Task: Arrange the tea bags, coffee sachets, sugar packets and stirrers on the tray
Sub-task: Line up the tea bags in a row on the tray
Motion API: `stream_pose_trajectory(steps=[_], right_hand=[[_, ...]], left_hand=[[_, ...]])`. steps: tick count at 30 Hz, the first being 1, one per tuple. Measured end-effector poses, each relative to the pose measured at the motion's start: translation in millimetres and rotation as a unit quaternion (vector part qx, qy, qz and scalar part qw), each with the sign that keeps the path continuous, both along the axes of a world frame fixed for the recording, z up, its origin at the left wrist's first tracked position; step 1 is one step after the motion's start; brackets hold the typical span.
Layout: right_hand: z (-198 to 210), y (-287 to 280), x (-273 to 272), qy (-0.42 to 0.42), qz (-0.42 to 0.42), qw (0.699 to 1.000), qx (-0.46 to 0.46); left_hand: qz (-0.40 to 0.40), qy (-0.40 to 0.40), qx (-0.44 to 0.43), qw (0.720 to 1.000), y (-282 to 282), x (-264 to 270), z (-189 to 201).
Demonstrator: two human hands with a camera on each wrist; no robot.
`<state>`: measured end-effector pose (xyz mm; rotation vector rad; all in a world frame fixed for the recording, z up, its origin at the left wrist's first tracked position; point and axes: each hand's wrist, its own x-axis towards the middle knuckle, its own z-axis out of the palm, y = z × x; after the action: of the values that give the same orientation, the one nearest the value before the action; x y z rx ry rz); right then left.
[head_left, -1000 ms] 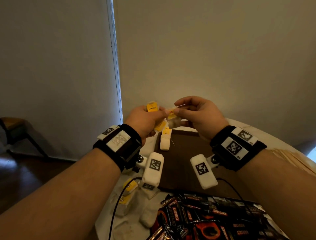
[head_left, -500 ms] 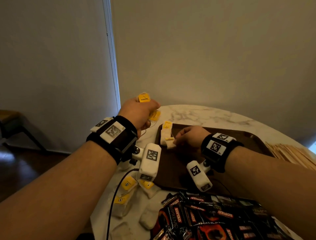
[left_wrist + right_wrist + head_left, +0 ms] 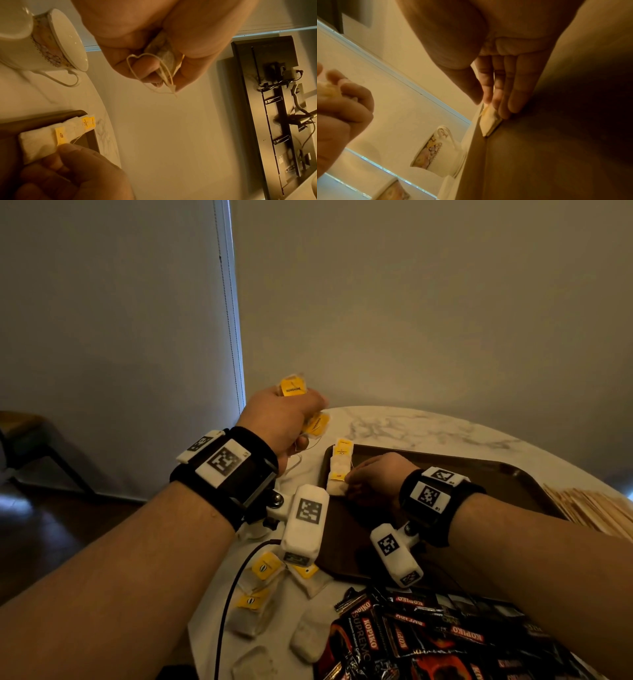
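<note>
My left hand point(image 3: 294, 419) is raised over the table's left edge and grips a bunch of tea bags point(image 3: 164, 54). Their yellow tags point(image 3: 292, 386) stick out above and below the fist, and strings dangle from it. My right hand point(image 3: 352, 484) is down on the brown tray point(image 3: 479, 474) at its far left corner. Its straight fingers point(image 3: 503, 94) press a white tea bag point(image 3: 489, 120) flat onto the tray. That bag lies beside another tea bag point(image 3: 342, 451) with a yellow tag, resting on the tray's rim.
Several loose tea bags point(image 3: 263, 573) lie on the marble table point(image 3: 411, 426) near its front left. A heap of black coffee sachets point(image 3: 428, 635) sits in front of the tray. Wooden stirrers point(image 3: 596, 508) lie to the right. A floral cup point(image 3: 42, 40) stands beyond the tray's corner.
A second ago both hands were raised together, parting a tea bag from the bunch. The right hand then dropped to the tray with that bag; the left hand stayed up.
</note>
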<state>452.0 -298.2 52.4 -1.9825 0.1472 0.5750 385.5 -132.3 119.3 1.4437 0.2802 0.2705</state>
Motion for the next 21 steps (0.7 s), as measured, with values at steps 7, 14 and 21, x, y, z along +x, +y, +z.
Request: stream_pose_trajectory(steps=[7, 14, 21], right_hand=[[-4.4, -7.0, 1.3, 0.025, -0.019, 0.998, 0.057], [34.0, -34.1, -26.1, -0.094, -0.014, 0.978, 0.186], [43.8, -59.8, -64.9, -0.227, 0.054, 0.962, 0.139]], left_hand=[[0.000, 0.017, -0.017, 1.000, -2.0, -3.3, 1.9], [-0.056, 0.020, -0.087, 0.994, -32.5, -15.4, -12.2], [-0.088, -0.009, -0.155, 0.984, -65.2, -26.9, -33.0]])
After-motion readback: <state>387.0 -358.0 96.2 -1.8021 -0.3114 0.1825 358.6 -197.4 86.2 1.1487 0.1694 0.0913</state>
